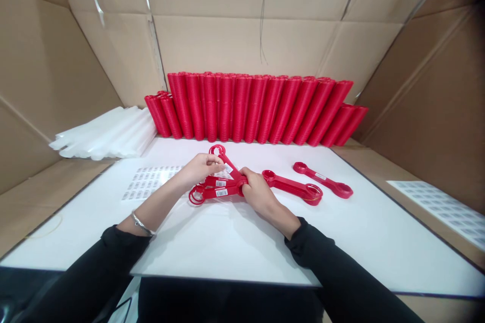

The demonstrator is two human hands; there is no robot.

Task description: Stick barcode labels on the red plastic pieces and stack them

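Observation:
My right hand [257, 189] is wrapped round one end of several red plastic bars with ringed ends [210, 192], spread out like a fan to the left. White barcode labels show on the fanned bars. My left hand [202, 167] is closed, its thumb and fingertips pinched at the edge of a barcode label [228, 168] on the uppermost bar. Beyond my right hand lies a stack of red bars [288, 185]. Farther right is another red stack [322, 177] with a label on top. A label sheet [146, 181] is partly hidden behind my left arm.
Tall rows of stacked red bars [250, 108] stand along the back of the white table [227, 242]. White plastic sleeves [108, 133] are piled at the back left. Another label sheet [439, 207] lies at the right. Cardboard walls [242, 40] enclose the back and sides.

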